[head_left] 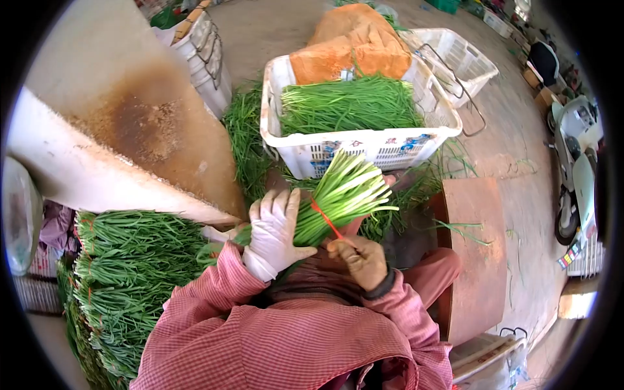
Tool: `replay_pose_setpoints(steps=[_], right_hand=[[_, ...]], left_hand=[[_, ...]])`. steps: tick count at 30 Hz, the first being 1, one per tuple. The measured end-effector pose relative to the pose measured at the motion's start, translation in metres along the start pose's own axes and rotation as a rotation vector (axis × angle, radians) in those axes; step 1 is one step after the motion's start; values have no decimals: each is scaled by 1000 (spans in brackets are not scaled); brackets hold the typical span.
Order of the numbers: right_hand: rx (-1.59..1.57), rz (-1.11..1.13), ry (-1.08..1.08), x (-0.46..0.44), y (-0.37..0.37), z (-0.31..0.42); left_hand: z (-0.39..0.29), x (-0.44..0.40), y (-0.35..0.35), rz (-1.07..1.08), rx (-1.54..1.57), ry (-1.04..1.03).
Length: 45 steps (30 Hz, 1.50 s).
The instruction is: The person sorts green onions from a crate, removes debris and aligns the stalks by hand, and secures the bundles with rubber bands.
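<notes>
A bunch of garlic chives (pixel 345 196) lies across my lap, its pale cut ends pointing up and right. My left hand (pixel 273 229), in a white glove, is wrapped over the leafy part and grips it. A red tie (pixel 326 218) runs round the bunch near the pale stems. Bare and closed, my right hand (pixel 361 260) pinches the end of that tie just below the bunch. The leaf tips are partly hidden behind my left hand and forearm.
A white crate (pixel 364 140) of loose chives and an orange sack (pixel 356 42) stands ahead. Tied chives (pixel 143 260) are piled at left beside a stained slab (pixel 149 123). A brown board (pixel 478 260) lies right, with a scooter (pixel 578 162) beyond.
</notes>
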State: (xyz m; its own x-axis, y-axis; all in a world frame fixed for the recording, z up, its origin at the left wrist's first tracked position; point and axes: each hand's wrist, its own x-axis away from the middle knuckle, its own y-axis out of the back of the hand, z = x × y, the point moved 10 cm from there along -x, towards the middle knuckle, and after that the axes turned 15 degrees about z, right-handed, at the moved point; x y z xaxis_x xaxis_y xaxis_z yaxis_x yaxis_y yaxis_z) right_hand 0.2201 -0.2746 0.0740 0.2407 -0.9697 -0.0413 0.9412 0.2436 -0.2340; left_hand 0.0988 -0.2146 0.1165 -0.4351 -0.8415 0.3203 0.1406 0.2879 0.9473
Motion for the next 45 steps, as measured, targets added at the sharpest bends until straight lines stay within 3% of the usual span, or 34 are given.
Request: replay_pose_setpoints(steps=[1, 2, 3, 4, 5, 6, 7, 8, 9, 10, 11, 12, 14, 15, 16, 17, 19, 22, 23, 26, 27, 29, 30, 32, 34, 36, 38, 40, 41, 42, 43, 44, 45], right_hand=[[413, -7, 168, 1, -3, 45], [488, -34, 150, -4, -1, 42], [592, -74, 265, -6, -8, 59], [693, -110, 390, -9, -18, 76], [691, -95, 475, -17, -26, 80], [496, -183, 479, -28, -22, 65], [465, -174, 462, -38, -25, 65], [422, -144, 444, -49, -30, 64], [183, -171, 464, -57, -32, 57], [173, -201, 455, -64, -32, 48], [163, -231, 446, -72, -32, 39], [399, -292, 453, -76, -31, 37], [-251, -106, 266, -83, -26, 11], [-249, -94, 254, -82, -18, 7], [-88, -124, 213, -80, -10, 9], [75, -154, 160, -76, 0, 7], [159, -112, 130, -67, -2, 19], [361, -42, 97, -48, 0, 13], [519, -3, 103, -45, -10, 8], [1285, 167, 89, -28, -42, -11], [1392, 239, 76, -21, -52, -20], [1039, 267, 169, -5, -48, 0], [761, 273, 275, 1, -41, 15], [844, -45, 326, 37, -5, 47], [353, -390, 186, 80, 63, 10], [311, -417, 128, 97, 73, -8], [140, -302, 176, 82, 53, -16], [145, -365, 525, 59, 44, 31], [189, -387, 252, 49, 58, 25], [-76, -569, 497, 59, 76, 41], [-299, -597, 587, 63, 92, 41], [-516, -618, 679, 70, 108, 40], [-570, -614, 691, 79, 118, 44]], left_hand=[[-9, -1, 7, -31, -40, -20], [-19, -3, 13, -63, -79, -39], [-23, -17, -4, 146, -86, 3], [-28, -27, -15, -72, -141, 27], [-25, -40, -19, -145, 8, 62], [-16, -50, -20, -226, 149, 108], [-7, -61, -36, -250, 672, -10], [-4, -53, -30, -432, 696, -27], [-3, -43, -25, -613, 704, -47], [-17, -25, -6, -832, 181, 63], [-5, -31, -10, -724, 227, 107], [7, -38, -15, -614, 266, 154], [-17, -37, -27, -837, 155, 146], [-19, -50, -30, -674, 231, 126], [-22, -58, -31, -516, 303, 90], [-25, -60, -26, -512, 314, 93], [-16, -83, -45, -166, 437, 120], [-16, -80, -44, -126, 448, 76], [-14, -112, -86, -127, 531, 165], [-8, -94, -60, -144, 386, -21], [-14, -92, -57, -182, 379, -78], [-12, -79, -40, -291, 467, -191], [-14, -77, -29, -201, 502, -160], [-9, -89, -34, 8, 590, -185], [-20, -96, -36, 130, 1282, -454], [-29, -92, -18, 237, 1069, -441], [-55, -81, 4, 331, 1080, -554], [-93, -62, 27, 335, 1016, -838], [-111, -51, 31, 290, 762, -840], [-126, -40, 30, 239, 507, -839], [-135, -37, 32, 211, 548, -824], [-145, -29, 29, 201, 356, -801], [-155, -21, 24, 254, 433, -939]])
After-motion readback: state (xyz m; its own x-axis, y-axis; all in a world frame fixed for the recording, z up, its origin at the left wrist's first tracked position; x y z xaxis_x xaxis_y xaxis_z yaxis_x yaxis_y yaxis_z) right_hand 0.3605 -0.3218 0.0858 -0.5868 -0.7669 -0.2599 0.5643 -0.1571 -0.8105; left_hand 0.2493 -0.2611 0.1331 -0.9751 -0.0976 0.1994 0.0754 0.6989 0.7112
